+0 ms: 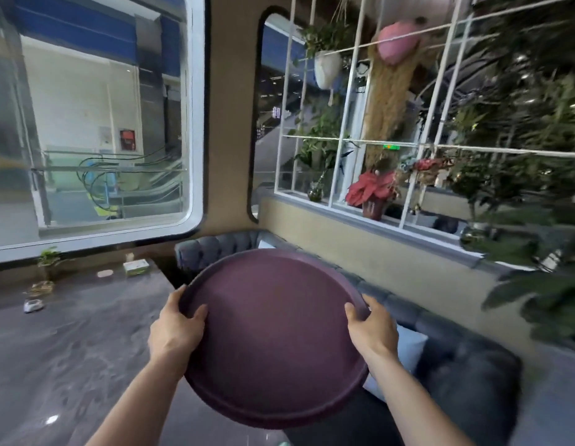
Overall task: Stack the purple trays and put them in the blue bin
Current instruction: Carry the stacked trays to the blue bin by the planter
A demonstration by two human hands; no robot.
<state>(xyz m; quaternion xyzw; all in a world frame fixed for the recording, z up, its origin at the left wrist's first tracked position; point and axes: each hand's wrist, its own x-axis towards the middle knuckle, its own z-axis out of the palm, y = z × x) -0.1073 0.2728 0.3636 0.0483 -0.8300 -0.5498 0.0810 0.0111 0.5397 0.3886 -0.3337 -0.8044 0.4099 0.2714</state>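
A round purple tray stack [275,336] is held up in the air in front of me, over the table's right edge and the sofa. A second rim shows along its lower edge, so at least two trays lie nested. My left hand [175,326] grips the left rim, thumb on top. My right hand [371,329] grips the right rim in the same way. No blue bin is in view.
A dark marble table [70,349] lies at the left with a small plant [48,262], a green tissue box [135,267] and small items near the window. A grey tufted sofa [456,365] with a pale cushion runs along the right wall under a plant-filled white lattice [418,146].
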